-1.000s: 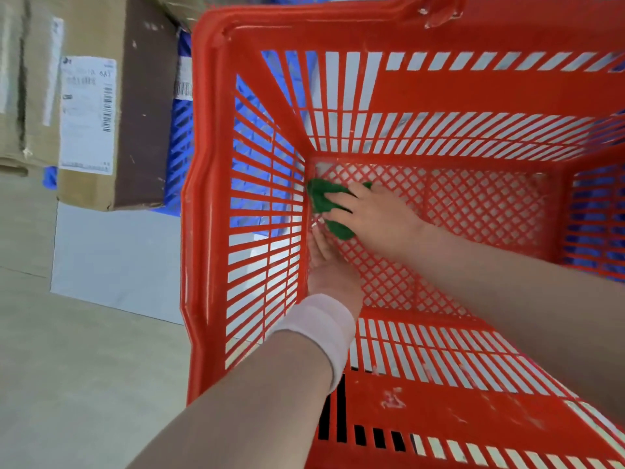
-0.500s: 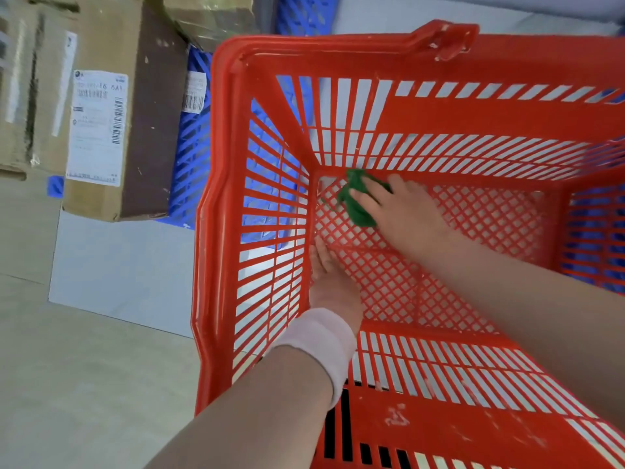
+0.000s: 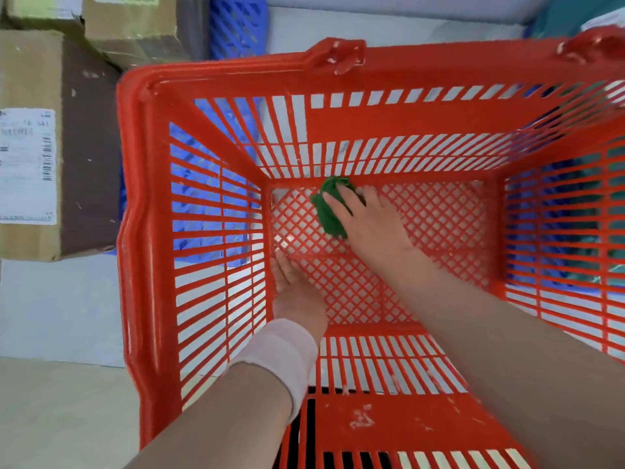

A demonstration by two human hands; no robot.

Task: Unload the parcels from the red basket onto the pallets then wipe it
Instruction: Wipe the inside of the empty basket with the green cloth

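Here, right hand (image 3: 372,225) presses cloth (image 3: 329,211) into basket (image 3: 135,231), left hand (image 3: 297,296) straight-fingered.

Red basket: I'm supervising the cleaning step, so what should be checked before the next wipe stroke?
1. Red basket free of parcels: ok, only hands and cloth inside.
2. Green cloth under right hand: ok, fingers press it on the mesh floor by the far wall.
3. Left hand steadying: ok, flat on the floor by the left wall.
4. Parcels outside: ok, cardboard boxes stand beside the basket; blue pallet shows behind.
5. Near wall clean: not ok, white marks show.
6. Mesh floor clean: cannot tell.
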